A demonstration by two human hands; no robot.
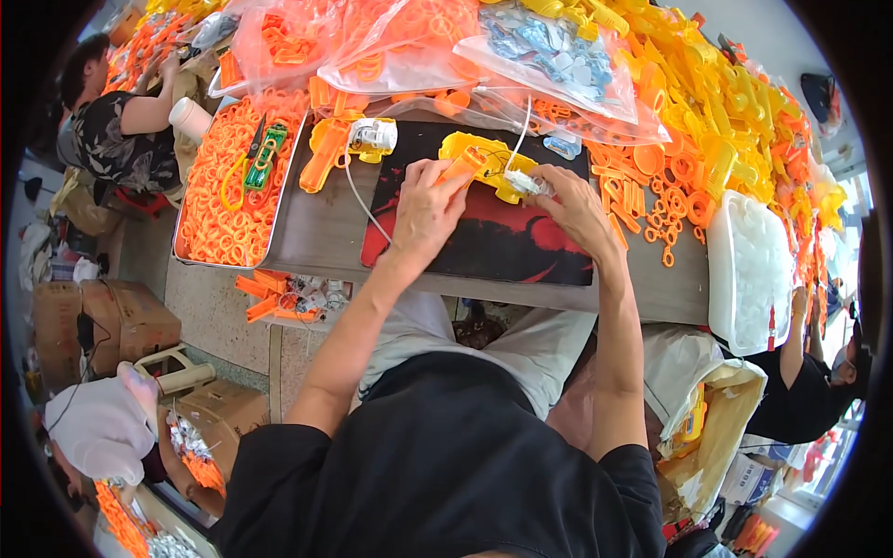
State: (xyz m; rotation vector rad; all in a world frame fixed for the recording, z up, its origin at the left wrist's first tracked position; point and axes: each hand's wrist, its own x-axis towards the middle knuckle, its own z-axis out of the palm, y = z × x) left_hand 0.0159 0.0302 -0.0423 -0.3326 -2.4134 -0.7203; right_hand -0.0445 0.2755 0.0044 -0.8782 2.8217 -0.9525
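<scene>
Over a black and red mat [502, 251], both my hands work on a yellow plastic toy shell [507, 191]. My left hand [426, 212] is closed round an orange plastic part [465, 165] at the shell's left end. At its right end, my right hand [579, 212] pinches a small white part [526, 182], with thin dark wires between it and the shell. A white cord rises behind the shell. To the left of the mat lies an orange and yellow toy gun [330, 153] with a white round unit [374, 136] on it.
A tray [177, 244] of orange rings stands left, with scissors [234, 181] and a green tool [266, 158] on top. Bags of orange and clear blue parts [549, 46] and yellow pieces [716, 102] pile up behind. A white bin [750, 274] stands right. Other people sit on both sides.
</scene>
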